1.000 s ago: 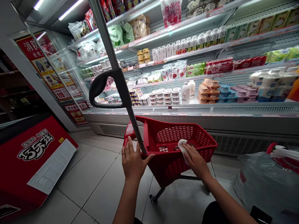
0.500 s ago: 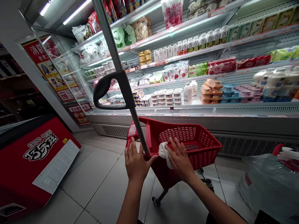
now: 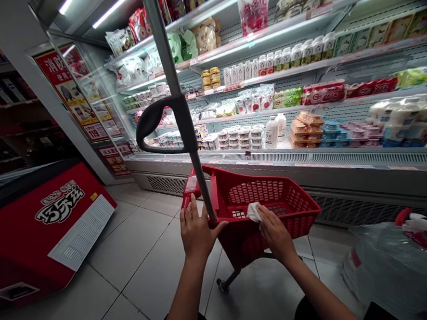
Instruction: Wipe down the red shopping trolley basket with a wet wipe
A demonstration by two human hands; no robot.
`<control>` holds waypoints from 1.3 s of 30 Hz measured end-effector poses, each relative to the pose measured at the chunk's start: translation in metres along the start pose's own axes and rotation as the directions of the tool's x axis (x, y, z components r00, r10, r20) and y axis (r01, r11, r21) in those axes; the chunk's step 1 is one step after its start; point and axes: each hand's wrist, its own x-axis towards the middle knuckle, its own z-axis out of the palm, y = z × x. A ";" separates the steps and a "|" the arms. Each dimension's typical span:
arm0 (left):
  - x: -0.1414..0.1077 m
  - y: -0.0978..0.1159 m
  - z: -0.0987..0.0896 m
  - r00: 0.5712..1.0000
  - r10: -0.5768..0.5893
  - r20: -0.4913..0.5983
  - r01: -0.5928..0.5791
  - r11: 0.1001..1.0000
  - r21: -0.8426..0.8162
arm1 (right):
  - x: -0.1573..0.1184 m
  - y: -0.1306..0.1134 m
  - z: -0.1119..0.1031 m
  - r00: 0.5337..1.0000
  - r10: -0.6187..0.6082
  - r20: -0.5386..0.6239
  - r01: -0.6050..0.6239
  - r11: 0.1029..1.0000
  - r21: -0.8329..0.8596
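Note:
A red plastic basket cart [image 3: 240, 245] stands in front of me, with a tall grey pole and a black loop handle [image 3: 188, 125] at its left end. My left hand [image 3: 198, 228] rests on the cart's left end beside the foot of the pole, fingers spread and holding nothing. A crumpled white cloth [image 3: 253, 211] lies against the near rim of the basket. My right hand [image 3: 275, 231] holds this cloth under its fingers, over the rim. Part of the cloth is hidden by the hand.
Behind the cart runs a refrigerated shelf unit [image 3: 271, 162] stocked with dairy goods. A red chest freezer [image 3: 41, 238] stands at the left. Large clear plastic bottles with a red cap [image 3: 403, 216] are at the lower right. Grey floor tiles [image 3: 141, 280] show around the cart.
My right hand and the white cloth have slid to the right along the basket's near rim. My left hand stays at the foot of the pole. The view has shifted slightly.

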 end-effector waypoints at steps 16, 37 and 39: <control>0.010 -0.048 -0.015 0.975 0.180 0.132 -0.173 0.983 -0.066 | 0.000 0.002 0.003 0.991 -0.130 -0.029 0.130 0.991 0.014; -0.003 -0.023 0.010 0.992 0.110 -0.066 -0.122 0.969 -0.215 | 0.029 -0.020 0.011 0.990 -0.139 0.001 0.137 0.977 0.161; -0.003 -0.026 0.009 0.992 0.105 -0.074 -0.120 0.966 -0.231 | 0.016 0.028 0.004 0.999 -0.041 0.005 0.040 0.990 0.135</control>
